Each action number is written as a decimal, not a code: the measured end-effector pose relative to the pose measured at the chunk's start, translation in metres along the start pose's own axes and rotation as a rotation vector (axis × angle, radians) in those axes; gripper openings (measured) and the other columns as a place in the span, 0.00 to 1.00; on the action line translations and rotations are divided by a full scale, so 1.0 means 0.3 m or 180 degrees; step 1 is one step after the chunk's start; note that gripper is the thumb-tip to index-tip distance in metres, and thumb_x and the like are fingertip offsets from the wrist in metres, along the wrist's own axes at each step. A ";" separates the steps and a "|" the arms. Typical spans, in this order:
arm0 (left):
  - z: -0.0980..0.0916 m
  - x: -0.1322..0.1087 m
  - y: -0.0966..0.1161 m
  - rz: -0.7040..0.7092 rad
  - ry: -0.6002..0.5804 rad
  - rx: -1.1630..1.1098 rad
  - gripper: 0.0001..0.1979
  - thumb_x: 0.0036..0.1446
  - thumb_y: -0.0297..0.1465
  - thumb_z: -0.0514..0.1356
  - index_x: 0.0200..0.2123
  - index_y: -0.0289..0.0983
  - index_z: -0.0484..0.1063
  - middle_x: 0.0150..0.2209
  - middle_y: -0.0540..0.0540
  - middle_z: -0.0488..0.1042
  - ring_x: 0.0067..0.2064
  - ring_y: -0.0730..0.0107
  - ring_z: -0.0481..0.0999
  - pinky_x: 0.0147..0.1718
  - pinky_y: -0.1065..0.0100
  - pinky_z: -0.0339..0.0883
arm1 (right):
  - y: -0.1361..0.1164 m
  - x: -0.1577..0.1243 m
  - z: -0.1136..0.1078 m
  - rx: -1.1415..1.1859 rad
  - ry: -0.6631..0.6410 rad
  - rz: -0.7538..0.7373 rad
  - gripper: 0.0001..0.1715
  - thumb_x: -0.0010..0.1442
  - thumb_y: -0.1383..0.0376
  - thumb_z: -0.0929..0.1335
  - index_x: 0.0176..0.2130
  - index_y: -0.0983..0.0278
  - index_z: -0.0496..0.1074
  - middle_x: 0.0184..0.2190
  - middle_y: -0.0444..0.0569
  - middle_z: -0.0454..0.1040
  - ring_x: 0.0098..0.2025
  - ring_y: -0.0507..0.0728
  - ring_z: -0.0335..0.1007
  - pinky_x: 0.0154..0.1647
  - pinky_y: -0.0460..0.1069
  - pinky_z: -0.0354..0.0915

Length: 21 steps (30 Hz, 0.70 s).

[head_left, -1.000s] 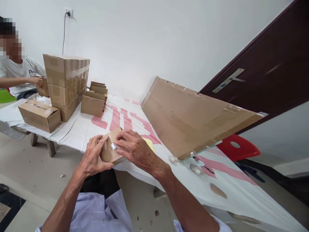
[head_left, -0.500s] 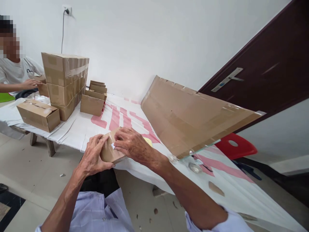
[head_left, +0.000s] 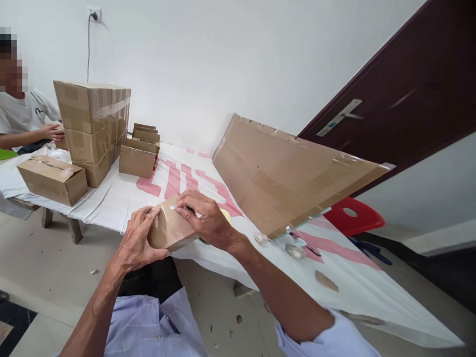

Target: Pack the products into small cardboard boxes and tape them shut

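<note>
A small brown cardboard box [head_left: 171,230] with clear tape on its top is tilted near the front edge of the cloth-covered table. My left hand [head_left: 139,238] grips its left end, fingers over the top and thumb along the near side. Over the far right part of the box is my right hand [head_left: 204,215], its fingers curled and drawn together at the top face. Close to those fingertips a small white label [head_left: 172,208] shows on the box. Whether the right fingers pinch anything is hidden.
Stacked taped boxes [head_left: 92,129] stand at the left, with a single closed box [head_left: 52,179] in front and open cartons [head_left: 137,161] beside them. A large cardboard sheet [head_left: 282,168] leans at the right. Tape rolls [head_left: 295,251] lie below it. Another person's hands [head_left: 54,133] are at far left.
My right hand has shifted along the box top, and the label now appears farther from me on the box. My left hand keeps its grip. The whole view has moved slightly.
</note>
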<state>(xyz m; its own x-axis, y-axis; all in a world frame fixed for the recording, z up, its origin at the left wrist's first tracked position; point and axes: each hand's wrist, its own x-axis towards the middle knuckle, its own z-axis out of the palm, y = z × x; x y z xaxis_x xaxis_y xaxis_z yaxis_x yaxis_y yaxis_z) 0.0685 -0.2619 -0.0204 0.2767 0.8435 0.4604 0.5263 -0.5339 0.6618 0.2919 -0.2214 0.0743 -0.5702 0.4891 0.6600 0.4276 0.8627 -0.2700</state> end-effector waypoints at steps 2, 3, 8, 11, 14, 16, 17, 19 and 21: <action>-0.016 0.002 -0.021 -0.0005 -0.0019 -0.0081 0.53 0.45 0.35 0.78 0.73 0.45 0.62 0.69 0.34 0.63 0.70 0.37 0.64 0.68 0.39 0.62 | 0.022 -0.014 -0.031 0.0261 0.0439 0.0380 0.11 0.73 0.63 0.67 0.36 0.59 0.73 0.36 0.48 0.78 0.41 0.58 0.74 0.45 0.53 0.71; -0.025 0.004 -0.037 -0.0007 -0.0010 -0.0139 0.51 0.46 0.36 0.77 0.73 0.45 0.62 0.69 0.34 0.63 0.71 0.38 0.63 0.69 0.39 0.62 | 0.045 -0.030 -0.049 0.0316 0.0652 0.0565 0.11 0.73 0.62 0.68 0.36 0.59 0.73 0.35 0.47 0.77 0.40 0.57 0.74 0.44 0.53 0.71; -0.078 0.011 -0.148 -0.0243 -0.0006 -0.0466 0.47 0.51 0.45 0.75 0.71 0.45 0.63 0.70 0.36 0.63 0.72 0.39 0.65 0.66 0.40 0.68 | 0.277 -0.228 -0.111 0.0239 0.1300 0.1634 0.14 0.69 0.55 0.68 0.34 0.60 0.72 0.33 0.46 0.74 0.36 0.56 0.71 0.40 0.51 0.69; -0.108 0.007 -0.211 -0.0611 -0.0053 -0.0602 0.49 0.49 0.50 0.75 0.71 0.44 0.62 0.71 0.37 0.64 0.70 0.39 0.68 0.63 0.42 0.73 | 0.436 -0.399 -0.105 -0.0049 0.1495 0.2343 0.16 0.64 0.52 0.67 0.31 0.60 0.70 0.31 0.46 0.74 0.35 0.57 0.70 0.40 0.52 0.69; -0.133 -0.005 -0.249 -0.0851 -0.0140 -0.0795 0.50 0.49 0.51 0.76 0.71 0.46 0.62 0.73 0.40 0.64 0.71 0.40 0.68 0.65 0.44 0.72 | 0.546 -0.544 -0.075 -0.0199 0.1565 0.2639 0.15 0.59 0.52 0.67 0.28 0.59 0.67 0.28 0.46 0.72 0.34 0.58 0.69 0.39 0.53 0.67; -0.146 -0.016 -0.265 -0.0977 -0.0160 -0.0925 0.49 0.51 0.51 0.75 0.71 0.50 0.60 0.75 0.44 0.62 0.74 0.43 0.64 0.67 0.45 0.71 | 0.594 -0.615 -0.055 -0.0244 0.1605 0.2761 0.14 0.57 0.53 0.66 0.26 0.58 0.65 0.27 0.46 0.72 0.34 0.58 0.69 0.39 0.53 0.67; -0.151 -0.021 -0.273 -0.1057 -0.0151 -0.0981 0.49 0.51 0.52 0.75 0.72 0.52 0.59 0.76 0.46 0.61 0.76 0.43 0.62 0.67 0.45 0.70 | 0.613 -0.645 -0.047 -0.0264 0.1633 0.2822 0.14 0.57 0.53 0.66 0.26 0.58 0.65 0.27 0.47 0.72 0.34 0.59 0.69 0.39 0.53 0.67; -0.161 -0.028 -0.289 -0.1243 -0.0100 -0.1076 0.53 0.47 0.54 0.77 0.73 0.54 0.58 0.78 0.46 0.59 0.77 0.42 0.59 0.68 0.44 0.68 | 0.646 -0.692 -0.036 -0.0295 0.1695 0.2930 0.13 0.56 0.54 0.65 0.27 0.58 0.66 0.28 0.47 0.73 0.34 0.59 0.70 0.39 0.54 0.67; -0.169 -0.029 -0.307 -0.1440 -0.0065 -0.1132 0.58 0.41 0.54 0.79 0.73 0.55 0.58 0.78 0.45 0.60 0.76 0.38 0.60 0.69 0.42 0.66 | 0.675 -0.727 -0.031 -0.0320 0.1746 0.3013 0.12 0.56 0.54 0.64 0.27 0.58 0.66 0.29 0.48 0.74 0.35 0.59 0.70 0.40 0.53 0.67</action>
<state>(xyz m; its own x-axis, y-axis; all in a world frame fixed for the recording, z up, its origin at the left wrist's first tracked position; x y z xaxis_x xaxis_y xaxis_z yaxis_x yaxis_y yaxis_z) -0.0232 -0.2231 -0.0554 0.1044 0.9916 0.0759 0.2941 -0.1037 0.9501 0.5095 -0.1547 -0.1179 0.3975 0.8026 0.4447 0.5970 0.1418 -0.7896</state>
